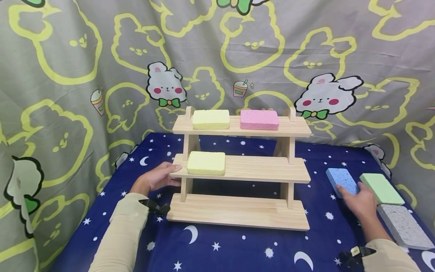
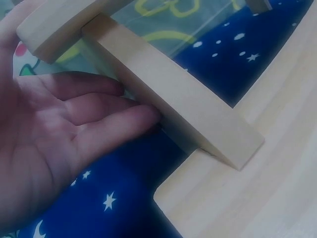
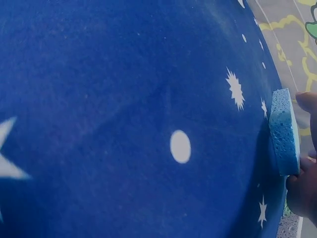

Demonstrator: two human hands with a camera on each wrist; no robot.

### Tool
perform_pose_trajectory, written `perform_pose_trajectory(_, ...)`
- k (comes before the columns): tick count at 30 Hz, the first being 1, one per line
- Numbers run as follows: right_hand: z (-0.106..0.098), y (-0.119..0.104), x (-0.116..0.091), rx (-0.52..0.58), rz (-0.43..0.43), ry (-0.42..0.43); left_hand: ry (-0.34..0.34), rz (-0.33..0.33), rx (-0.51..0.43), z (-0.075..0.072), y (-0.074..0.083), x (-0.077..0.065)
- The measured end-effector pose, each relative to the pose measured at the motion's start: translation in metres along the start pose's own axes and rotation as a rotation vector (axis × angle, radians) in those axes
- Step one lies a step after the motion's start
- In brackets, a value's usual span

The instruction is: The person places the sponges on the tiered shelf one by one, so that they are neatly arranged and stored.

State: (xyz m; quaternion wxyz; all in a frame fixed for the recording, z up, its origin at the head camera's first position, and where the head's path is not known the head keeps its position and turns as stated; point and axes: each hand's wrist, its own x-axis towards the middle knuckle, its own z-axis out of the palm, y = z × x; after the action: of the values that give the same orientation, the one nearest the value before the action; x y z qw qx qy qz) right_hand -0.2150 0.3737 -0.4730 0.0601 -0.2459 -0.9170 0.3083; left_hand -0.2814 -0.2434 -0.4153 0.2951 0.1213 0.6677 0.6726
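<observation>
A three-tier wooden shelf stand [image 1: 261,169] stands on the cloth. My left hand [image 1: 158,177] grips the left end of its middle board, thumb on top; in the left wrist view the fingers [image 2: 119,124] lie against the side post. At the right, my right hand [image 1: 365,206] holds a blue sponge [image 1: 343,181] between thumb and fingers; in the right wrist view the sponge [image 3: 285,134] stands at the right edge. One yellow sponge [image 1: 205,163] lies at the left of the middle tier. Another yellow sponge [image 1: 211,119] and a pink sponge [image 1: 259,120] sit on top.
Beside the right hand lie a green sponge [image 1: 382,189] and a grey sponge [image 1: 406,226]. A dark blue cloth [image 1: 251,249] with stars and moons covers the table. Behind it hangs a grey curtain [image 1: 204,49] with yellow outlines and rabbits.
</observation>
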Motion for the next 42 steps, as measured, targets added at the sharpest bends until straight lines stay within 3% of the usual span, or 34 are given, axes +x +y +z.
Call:
perform_pose_trajectory(19, 0.009, -0.001, 0.004, -0.062, 0.006, 0.010, 0.017, -0.012, 0.003, 0.001, 0.000, 0.001)
perform_pose_trajectory(42, -0.005, -0.007, -0.008, -0.008, -0.046, -0.017, 0.019, -0.023, 0.010, 0.002, 0.001, 0.000)
